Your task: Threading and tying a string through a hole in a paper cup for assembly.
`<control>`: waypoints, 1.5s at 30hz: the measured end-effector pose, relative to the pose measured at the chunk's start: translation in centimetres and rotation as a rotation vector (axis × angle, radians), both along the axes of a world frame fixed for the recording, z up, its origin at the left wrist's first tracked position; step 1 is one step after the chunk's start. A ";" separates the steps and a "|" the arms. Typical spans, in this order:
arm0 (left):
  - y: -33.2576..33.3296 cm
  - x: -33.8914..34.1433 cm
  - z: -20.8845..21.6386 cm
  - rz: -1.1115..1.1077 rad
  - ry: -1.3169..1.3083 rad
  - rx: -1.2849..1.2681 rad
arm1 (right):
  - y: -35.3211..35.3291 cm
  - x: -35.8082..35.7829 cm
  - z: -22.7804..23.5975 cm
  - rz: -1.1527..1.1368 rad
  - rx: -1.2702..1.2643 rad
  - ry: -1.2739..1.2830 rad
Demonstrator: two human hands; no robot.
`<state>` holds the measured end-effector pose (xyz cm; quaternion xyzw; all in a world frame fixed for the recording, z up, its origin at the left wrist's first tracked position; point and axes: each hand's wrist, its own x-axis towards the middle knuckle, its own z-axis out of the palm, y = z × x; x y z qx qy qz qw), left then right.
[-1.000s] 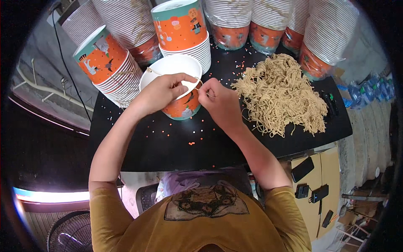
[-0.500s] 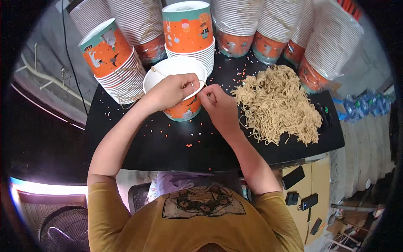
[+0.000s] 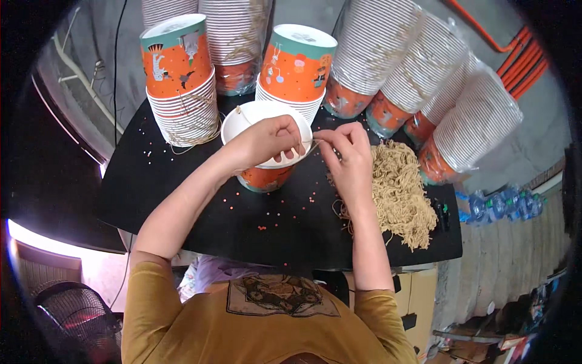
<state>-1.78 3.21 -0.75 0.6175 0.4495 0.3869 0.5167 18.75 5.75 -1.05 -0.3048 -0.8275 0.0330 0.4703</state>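
Observation:
A paper bucket with a white inside and an orange printed wall stands in front of me on the black table. A thin tan cord crosses its right rim, and a length of cord also shows by the far left rim. My left hand reaches over the bucket's mouth, fingers curled down at the right rim, where the cord meets the fingertips. Just outside that rim, my right hand pinches the cord between thumb and fingers. The exact grip of the left fingertips is partly hidden.
A heap of tan cords lies right of my right hand. Upside-down bucket stacks stand behind: one at the left, one in the middle, several plastic-wrapped ones along the back. Small paper dots dot the black table.
The view has shifted, so stacks and cord heap sit differently in the picture. My right hand has turned more upright, its fingers raised and extended more at the bucket's right rim.

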 end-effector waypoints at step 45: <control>1.3 2.2 -0.1 -0.162 0.188 -0.075 | 1.8 0.1 -3.7 0.085 -0.364 0.287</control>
